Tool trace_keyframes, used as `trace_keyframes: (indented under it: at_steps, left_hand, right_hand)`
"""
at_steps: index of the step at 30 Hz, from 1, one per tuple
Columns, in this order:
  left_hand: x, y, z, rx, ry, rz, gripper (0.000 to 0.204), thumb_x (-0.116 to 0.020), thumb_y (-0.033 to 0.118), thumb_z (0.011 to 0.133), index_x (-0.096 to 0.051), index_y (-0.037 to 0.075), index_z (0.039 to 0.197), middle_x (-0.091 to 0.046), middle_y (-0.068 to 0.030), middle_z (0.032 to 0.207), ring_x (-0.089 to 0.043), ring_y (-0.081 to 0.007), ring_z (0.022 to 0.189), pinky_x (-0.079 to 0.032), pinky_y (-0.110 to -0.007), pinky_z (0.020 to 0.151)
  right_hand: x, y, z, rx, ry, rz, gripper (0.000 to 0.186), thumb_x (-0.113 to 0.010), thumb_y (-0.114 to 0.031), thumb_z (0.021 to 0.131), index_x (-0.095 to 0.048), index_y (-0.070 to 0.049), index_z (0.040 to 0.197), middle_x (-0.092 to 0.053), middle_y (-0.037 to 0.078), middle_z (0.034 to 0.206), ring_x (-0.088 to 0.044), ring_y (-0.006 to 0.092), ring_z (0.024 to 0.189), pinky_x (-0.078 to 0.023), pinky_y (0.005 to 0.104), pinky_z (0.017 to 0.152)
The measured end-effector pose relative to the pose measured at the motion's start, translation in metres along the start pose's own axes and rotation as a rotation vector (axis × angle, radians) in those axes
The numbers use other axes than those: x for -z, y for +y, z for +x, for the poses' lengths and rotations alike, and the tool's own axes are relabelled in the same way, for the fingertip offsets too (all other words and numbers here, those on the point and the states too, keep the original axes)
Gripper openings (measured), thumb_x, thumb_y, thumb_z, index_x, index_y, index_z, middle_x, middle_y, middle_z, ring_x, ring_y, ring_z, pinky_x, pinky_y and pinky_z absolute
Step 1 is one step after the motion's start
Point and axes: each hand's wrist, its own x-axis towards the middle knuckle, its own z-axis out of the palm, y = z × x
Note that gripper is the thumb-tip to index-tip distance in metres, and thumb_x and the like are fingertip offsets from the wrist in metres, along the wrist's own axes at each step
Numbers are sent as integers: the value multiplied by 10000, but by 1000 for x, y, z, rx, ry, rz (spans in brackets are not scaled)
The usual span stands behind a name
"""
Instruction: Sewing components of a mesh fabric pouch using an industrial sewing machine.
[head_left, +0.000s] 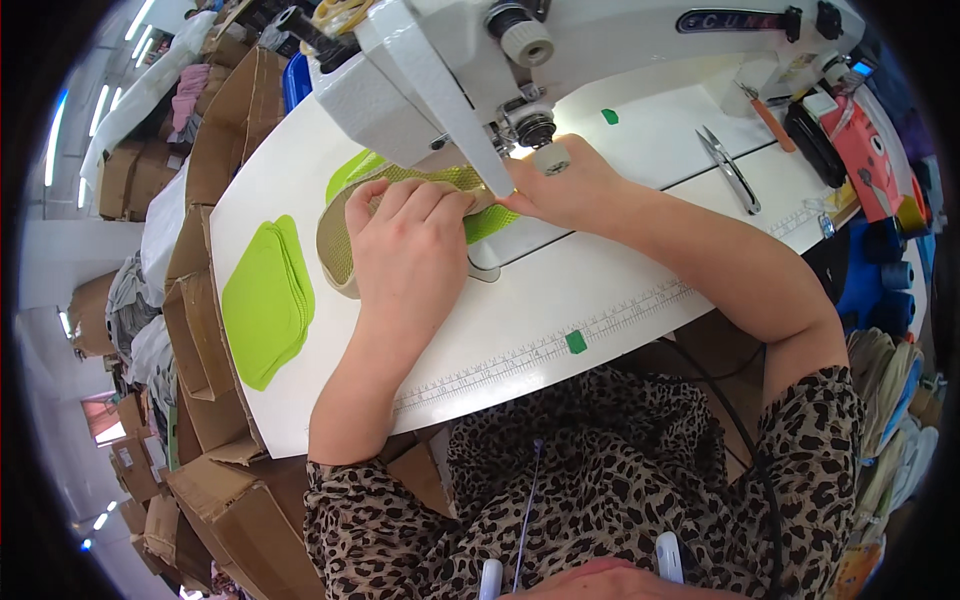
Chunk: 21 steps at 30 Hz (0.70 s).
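The left hand grasps a beige mesh piece, its fingers bent over the fabric; the mesh spreads left of those fingers and runs right, past them, toward the right hand. The right fingertips sit at that far end, partly hidden behind the sewing machine, so whether they pinch cannot be told. Bright green material shows between the two hands' fingers. Left of the left fingers lies a green stack; well right of the right fingers, metal snips.
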Motion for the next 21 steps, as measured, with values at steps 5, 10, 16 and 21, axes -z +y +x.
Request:
trace_keyframes:
  at_steps: [5,10,16,21]
  left_hand:
    - [2,3,10,-15,-138,-1,113,-647,66,777,-717,122,847,-699,-13,840,-635,-181,887,-411,-473,1018]
    - [1,7,9,-59,-88,14,121,-645,61,779,-711,125,858,-691,-11,832,-624,-201,920,-396,-501,1047]
    - [1,11,5,12,-44,42,106,-670,70,773,-698,109,868,-655,-23,794,-617,-215,923,-414,-481,1008]
    - [3,7,4,20,-96,30,121,-691,77,759,-686,107,876,-619,-22,769,-621,-212,889,-440,-433,922]
  right_hand:
    - [17,4,7,-57,-243,62,182,-615,-323,939,-621,-199,1072,-639,62,626,-679,257,598,-512,392,562]
    - [40,0,25,-285,-805,158,400,-639,-441,960,-584,-179,1257,-679,-28,864,-633,197,700,-468,366,846]
    - [14,0,3,-60,-211,160,176,-611,-317,957,-621,-176,1061,-653,78,671,-672,280,612,-519,411,575]
    - [11,-3,2,9,-49,21,145,-647,-289,911,-636,-154,964,-654,55,663,-670,269,595,-525,409,570]
